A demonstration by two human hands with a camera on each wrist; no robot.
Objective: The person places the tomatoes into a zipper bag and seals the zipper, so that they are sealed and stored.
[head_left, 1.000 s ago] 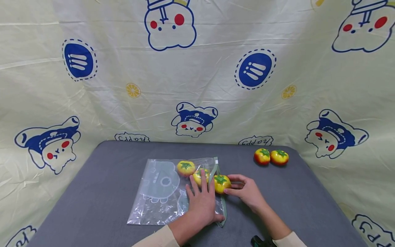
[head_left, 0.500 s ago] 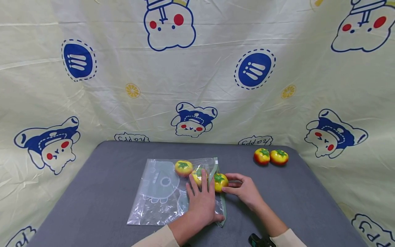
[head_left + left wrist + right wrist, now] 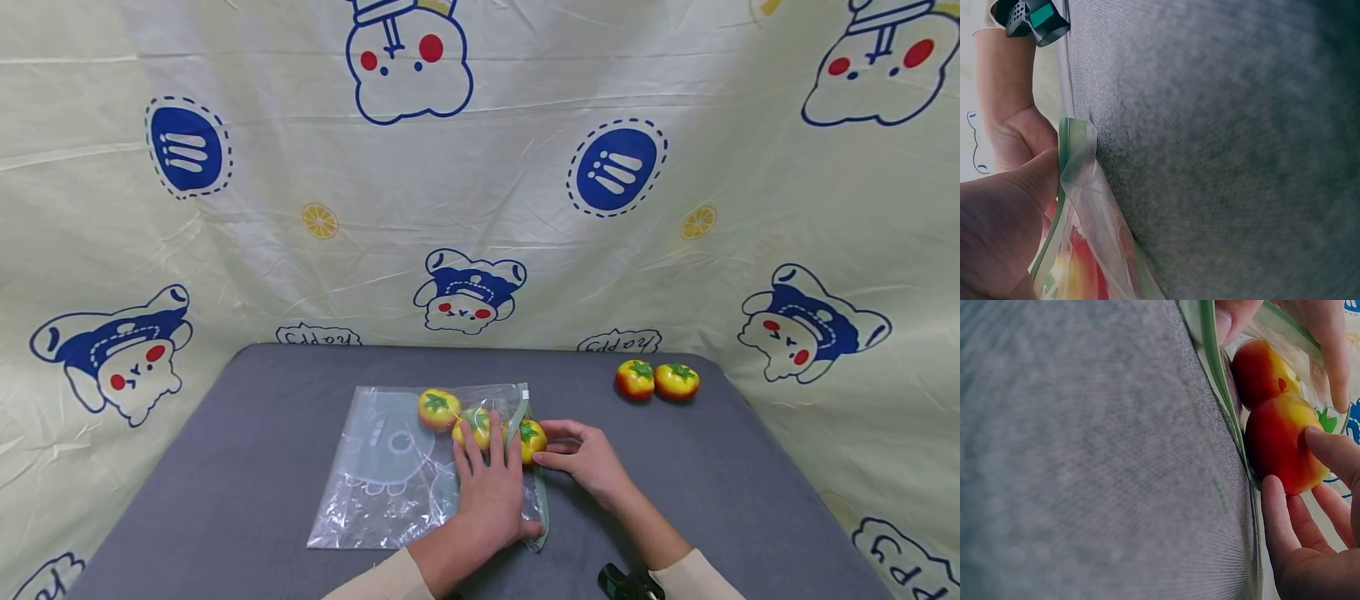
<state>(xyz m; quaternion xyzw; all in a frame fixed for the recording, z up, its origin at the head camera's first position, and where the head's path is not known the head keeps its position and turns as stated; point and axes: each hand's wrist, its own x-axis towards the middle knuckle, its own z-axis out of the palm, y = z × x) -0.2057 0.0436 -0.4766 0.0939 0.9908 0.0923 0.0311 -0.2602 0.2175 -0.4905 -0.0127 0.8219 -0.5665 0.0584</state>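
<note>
A clear zip bag with a green zip edge and pale prints lies flat on the table, its mouth to the right. Inside it are one persimmon, red and yellow with a green leafy top, and a second persimmon, partly behind fingers. My left hand rests on the bag near the mouth, fingers spread, thumb by the zip edge. With thumb and fingertips my right hand holds a third persimmon at the mouth, touching the one further in. Part of it is hidden by the left hand.
Two more persimmons, a left one and a right one, stand side by side at the table's back right. The grey table ends at a printed curtain behind. A dark wrist device sits by the right sleeve.
My right hand has moved a little left, pushing its persimmon further into the bag's mouth. Both persimmons inside have shifted left. The left hand has stayed about where it was.
</note>
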